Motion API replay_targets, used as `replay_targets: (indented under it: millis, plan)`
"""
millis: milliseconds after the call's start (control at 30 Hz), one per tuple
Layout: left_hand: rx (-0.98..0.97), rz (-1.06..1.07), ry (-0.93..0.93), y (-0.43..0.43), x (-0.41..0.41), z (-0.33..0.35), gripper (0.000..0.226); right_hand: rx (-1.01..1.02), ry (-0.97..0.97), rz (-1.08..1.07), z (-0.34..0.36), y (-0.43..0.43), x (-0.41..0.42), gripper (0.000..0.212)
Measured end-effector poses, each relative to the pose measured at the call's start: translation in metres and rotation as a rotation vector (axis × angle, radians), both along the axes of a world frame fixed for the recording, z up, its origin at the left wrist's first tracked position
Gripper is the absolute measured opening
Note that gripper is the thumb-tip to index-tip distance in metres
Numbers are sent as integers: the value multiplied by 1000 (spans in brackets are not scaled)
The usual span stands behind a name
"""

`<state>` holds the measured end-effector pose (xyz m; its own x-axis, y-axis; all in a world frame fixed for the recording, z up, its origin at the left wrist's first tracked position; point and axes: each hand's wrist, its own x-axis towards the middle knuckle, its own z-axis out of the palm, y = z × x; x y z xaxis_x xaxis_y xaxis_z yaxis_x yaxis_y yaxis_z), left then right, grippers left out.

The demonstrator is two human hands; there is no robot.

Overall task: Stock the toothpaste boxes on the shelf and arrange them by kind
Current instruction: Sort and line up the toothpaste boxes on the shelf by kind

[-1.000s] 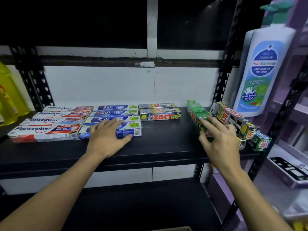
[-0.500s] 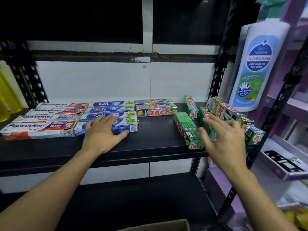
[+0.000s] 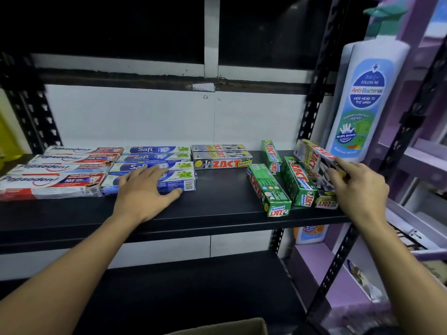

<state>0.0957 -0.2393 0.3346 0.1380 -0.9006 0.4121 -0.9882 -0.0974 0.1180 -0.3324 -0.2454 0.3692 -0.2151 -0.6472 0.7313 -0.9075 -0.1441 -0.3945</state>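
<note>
On the black shelf [image 3: 217, 209] lie rows of red-white Pepsodent boxes [image 3: 55, 182], blue Safi boxes [image 3: 157, 151] and a small stack of silver Zact Smokers boxes [image 3: 222, 160]. My left hand [image 3: 145, 192] rests flat on the front Safi boxes. Three green Zact boxes [image 3: 268, 189] lie askew at the right. Beyond them a tilted silver Zact box [image 3: 314, 155] leans on other boxes, and my right hand [image 3: 358, 187] grips its near end with curled fingers, the index finger along its top.
A tall white body-wash bottle [image 3: 365, 100] stands just right of the shelf post. Purple shelving [image 3: 423, 160] continues to the right. A black lower shelf [image 3: 181, 286] lies beneath, and a cardboard box edge [image 3: 229, 328] shows at the bottom.
A green Zact box was laid down near the shelf front. My right hand then moved right from the green boxes onto the tilted silver Zact box. My left hand stayed put.
</note>
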Motion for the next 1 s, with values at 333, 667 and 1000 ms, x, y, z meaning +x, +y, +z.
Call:
replay_targets:
  millis: [333,667,1000]
  plan:
    - [17,4,6,2,-2,2,79,181,-271,455,37,27,69,25]
    - [30,4,3,3,-3,3,81,274,125,159,-3,20,127,38]
    - [13,-1,15,1,-1,1,80,290,-72,532,-18,30,107,41]
